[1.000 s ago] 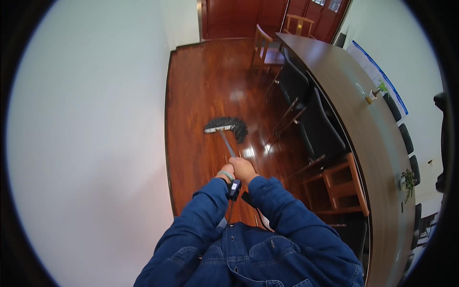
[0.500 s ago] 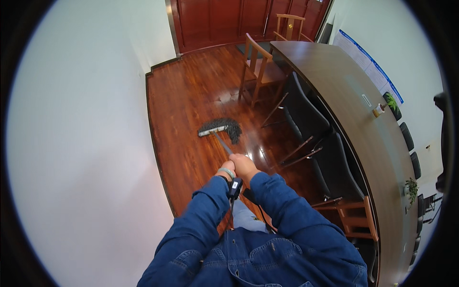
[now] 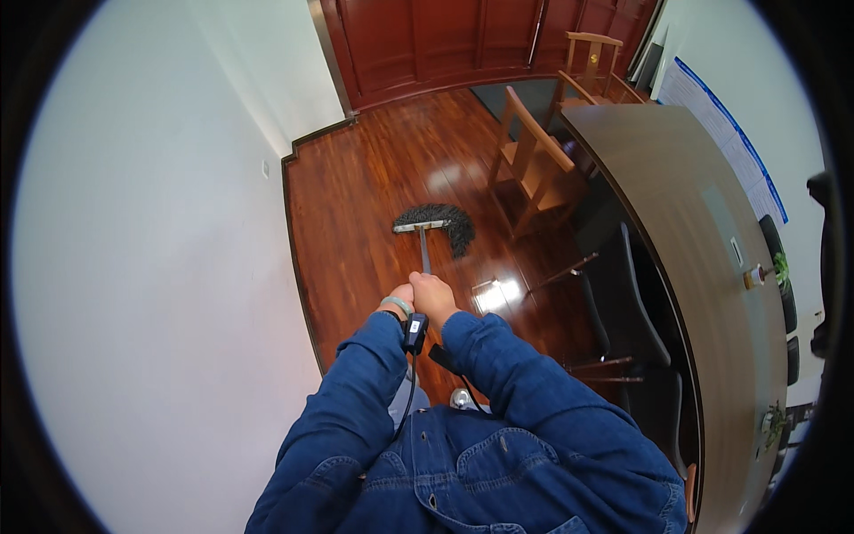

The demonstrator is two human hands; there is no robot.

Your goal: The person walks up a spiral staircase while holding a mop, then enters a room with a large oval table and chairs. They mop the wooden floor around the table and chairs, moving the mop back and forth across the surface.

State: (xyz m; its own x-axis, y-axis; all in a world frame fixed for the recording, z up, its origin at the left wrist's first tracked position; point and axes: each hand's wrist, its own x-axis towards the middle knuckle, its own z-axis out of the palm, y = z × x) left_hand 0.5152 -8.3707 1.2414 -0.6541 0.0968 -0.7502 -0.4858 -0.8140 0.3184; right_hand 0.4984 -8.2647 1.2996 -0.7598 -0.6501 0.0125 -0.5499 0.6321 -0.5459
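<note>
A dust mop [image 3: 434, 219] with a dark grey fringed head and a pale bar lies on the glossy reddish wood floor [image 3: 356, 178]. Its grey handle runs back to my two hands, which are closed around it close together. My left hand [image 3: 401, 297], with a pale bangle at the wrist, sits slightly nearer to me and is partly covered by my right hand [image 3: 433, 295]. The handle's near end is hidden behind my hands and sleeves. Small black devices with cables are strapped at both wrists.
A white wall [image 3: 160, 267] with dark skirting runs along the left. At right stands a long brown table [image 3: 703, 249] with black chairs [image 3: 623, 298] and a wooden armchair [image 3: 534, 165] beside it. Red panelled doors [image 3: 445, 40] close off the far end, with a dark mat [image 3: 516, 102] before them.
The view has moved forward toward the doors; chairs and table have shifted nearer. The mop has travelled forward along the floor with me, its handle now straighter ahead. Both hands keep their grip.
</note>
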